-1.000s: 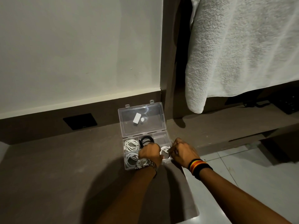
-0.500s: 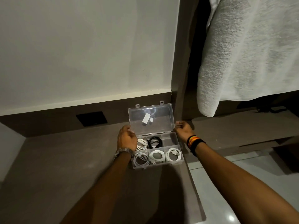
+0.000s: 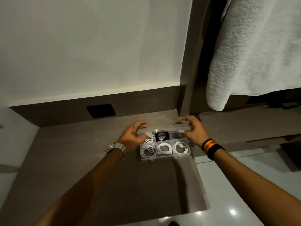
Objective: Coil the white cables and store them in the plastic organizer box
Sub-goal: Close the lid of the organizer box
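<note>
A clear plastic organizer box (image 3: 164, 158) sits on the brown counter near its right edge. Its front row holds three coiled white cables (image 3: 164, 148); the back row shows another white coil (image 3: 149, 139) and a black coil (image 3: 161, 136). The clear lid (image 3: 164, 128) is tilted forward, about halfway down over the back row. My left hand (image 3: 132, 133) grips the lid's left end, and my right hand (image 3: 193, 128) grips its right end.
The brown counter (image 3: 97, 168) ends just right of the box, with white tiled floor (image 3: 228, 185) below. A black wall plate (image 3: 101, 110) sits behind on the left. A white towel (image 3: 252, 54) hangs at upper right above a lower shelf.
Both hands went from the box's compartments to the ends of the upright lid, and have swung it forward and down to about half shut.
</note>
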A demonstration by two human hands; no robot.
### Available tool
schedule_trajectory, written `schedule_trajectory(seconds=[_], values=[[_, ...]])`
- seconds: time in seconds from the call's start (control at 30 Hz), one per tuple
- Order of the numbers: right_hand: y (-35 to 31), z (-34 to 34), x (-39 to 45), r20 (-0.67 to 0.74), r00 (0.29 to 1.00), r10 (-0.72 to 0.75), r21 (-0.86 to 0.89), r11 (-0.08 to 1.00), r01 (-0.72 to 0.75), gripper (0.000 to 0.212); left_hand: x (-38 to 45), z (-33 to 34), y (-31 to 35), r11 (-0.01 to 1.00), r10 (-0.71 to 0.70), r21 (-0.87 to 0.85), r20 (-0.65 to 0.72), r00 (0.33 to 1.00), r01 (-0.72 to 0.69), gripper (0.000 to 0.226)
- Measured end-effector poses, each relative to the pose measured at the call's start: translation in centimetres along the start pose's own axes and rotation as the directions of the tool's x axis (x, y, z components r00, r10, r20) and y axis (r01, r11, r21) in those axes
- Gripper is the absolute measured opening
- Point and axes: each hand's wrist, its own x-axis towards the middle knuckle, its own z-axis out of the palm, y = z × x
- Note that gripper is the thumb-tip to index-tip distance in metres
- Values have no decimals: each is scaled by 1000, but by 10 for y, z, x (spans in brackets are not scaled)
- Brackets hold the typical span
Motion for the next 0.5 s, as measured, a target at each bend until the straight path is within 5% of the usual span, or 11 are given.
schedule_trajectory(seconds=[0.03, 0.13, 0.5], values=[[1, -3, -14, 55, 996, -64, -150, 986, 71, 48, -12, 1, 2, 984, 32, 172, 86, 996, -46, 59], [8, -1, -56, 227, 973, -47, -431, 891, 143, 48, -33, 14, -15, 714, 206, 618, 262, 943, -328, 65], [26, 31, -81, 222, 969, -110, -662, 713, 233, 42, -38, 60, -34, 541, 45, 790, 315, 948, -288, 57]])
